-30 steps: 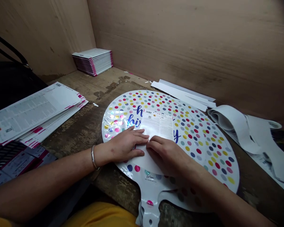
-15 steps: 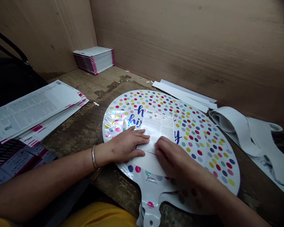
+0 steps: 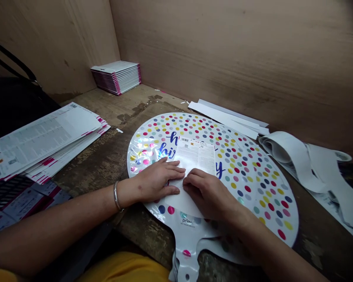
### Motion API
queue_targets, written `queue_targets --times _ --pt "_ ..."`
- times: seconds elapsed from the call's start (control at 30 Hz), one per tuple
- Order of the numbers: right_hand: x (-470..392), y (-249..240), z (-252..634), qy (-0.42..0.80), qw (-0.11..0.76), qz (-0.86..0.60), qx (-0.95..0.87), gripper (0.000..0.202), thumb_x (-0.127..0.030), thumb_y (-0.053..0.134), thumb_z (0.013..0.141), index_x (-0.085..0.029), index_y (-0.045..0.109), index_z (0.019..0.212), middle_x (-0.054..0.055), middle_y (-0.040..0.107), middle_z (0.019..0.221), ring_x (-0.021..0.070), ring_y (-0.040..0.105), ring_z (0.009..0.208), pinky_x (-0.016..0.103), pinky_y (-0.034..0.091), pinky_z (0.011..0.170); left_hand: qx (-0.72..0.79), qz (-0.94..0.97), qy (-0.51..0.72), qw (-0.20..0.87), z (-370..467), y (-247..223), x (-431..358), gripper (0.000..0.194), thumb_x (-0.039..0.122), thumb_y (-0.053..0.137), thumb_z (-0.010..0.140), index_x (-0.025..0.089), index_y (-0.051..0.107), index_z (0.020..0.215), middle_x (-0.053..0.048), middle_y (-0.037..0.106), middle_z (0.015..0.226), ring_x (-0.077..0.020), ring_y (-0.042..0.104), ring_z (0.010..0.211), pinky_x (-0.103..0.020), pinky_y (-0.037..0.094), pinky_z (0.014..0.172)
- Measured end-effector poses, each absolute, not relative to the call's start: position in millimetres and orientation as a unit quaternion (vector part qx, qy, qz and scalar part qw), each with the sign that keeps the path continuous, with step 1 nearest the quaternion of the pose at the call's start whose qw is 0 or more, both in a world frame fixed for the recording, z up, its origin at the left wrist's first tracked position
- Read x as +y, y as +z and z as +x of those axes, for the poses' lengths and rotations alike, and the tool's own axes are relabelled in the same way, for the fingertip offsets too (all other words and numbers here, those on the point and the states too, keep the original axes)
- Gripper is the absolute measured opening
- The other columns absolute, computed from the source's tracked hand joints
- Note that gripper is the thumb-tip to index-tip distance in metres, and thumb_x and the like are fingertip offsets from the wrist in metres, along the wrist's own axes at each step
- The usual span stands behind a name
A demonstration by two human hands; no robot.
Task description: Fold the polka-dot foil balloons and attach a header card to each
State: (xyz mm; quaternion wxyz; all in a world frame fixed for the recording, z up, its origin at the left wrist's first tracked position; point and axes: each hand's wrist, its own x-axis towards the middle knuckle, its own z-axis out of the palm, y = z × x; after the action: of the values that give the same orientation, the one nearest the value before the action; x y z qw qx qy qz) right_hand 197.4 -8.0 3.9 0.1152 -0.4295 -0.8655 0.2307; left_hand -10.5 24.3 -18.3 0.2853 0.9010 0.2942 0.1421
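Observation:
Flat on the table lies a round white foil balloon (image 3: 170, 121) with coloured dots, blue lettering and a tail at the bottom. More balloons (image 3: 278, 203) like it show underneath at the right. A printed white card (image 3: 198, 154) with a barcode rests on the middle of the top balloon, and its lower part is plain. My left hand (image 3: 161, 180), open with the palm down, presses on the card's left side. On the card's right, my right hand (image 3: 207, 192) is closed, its fingers curled and touching the card near a crease line. What its fingers hold, if anything, is hidden.
Printed white card sleeves (image 3: 44, 137) lie fanned at the left. A neat stack (image 3: 117, 76) of packs stands in the back corner. White paper strips (image 3: 229, 117) and a curled backing roll (image 3: 297, 152) lie at the right. Wooden panels (image 3: 238, 51) rise behind.
My right hand has moved left across the card, closer to my left hand's fingertips. My left hand stays in place.

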Motion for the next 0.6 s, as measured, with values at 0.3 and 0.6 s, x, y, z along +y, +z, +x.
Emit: queue_targets --times 0.3,0.6 --pt "-4 4 190 0.19 0.065 -0.388 -0.9 0.012 -0.017 0.042 0.089 -0.017 0.054 0.093 0.008 0.055 0.095 0.0174 0.053 0.082 0.03 0.044 0.071 0.293 0.901 0.144 0.284 -10 -19 25 0.044 0.029 0.064 0.082 0.024 0.053 0.124 -0.003 0.052 0.135 -0.0258 0.035 0.133 -0.051 0.019 0.111" --pt "-22 23 247 0.24 0.16 -0.572 -0.768 0.015 -0.028 0.042 0.091 -0.021 0.051 0.081 0.002 0.056 0.078 0.0152 0.053 0.069 0.027 0.043 0.062 0.302 0.904 0.143 0.267 -9 -20 22 0.046 0.033 0.062 0.083 0.02 0.052 0.126 -0.005 0.051 0.135 -0.0277 0.036 0.132 -0.053 0.023 0.109"
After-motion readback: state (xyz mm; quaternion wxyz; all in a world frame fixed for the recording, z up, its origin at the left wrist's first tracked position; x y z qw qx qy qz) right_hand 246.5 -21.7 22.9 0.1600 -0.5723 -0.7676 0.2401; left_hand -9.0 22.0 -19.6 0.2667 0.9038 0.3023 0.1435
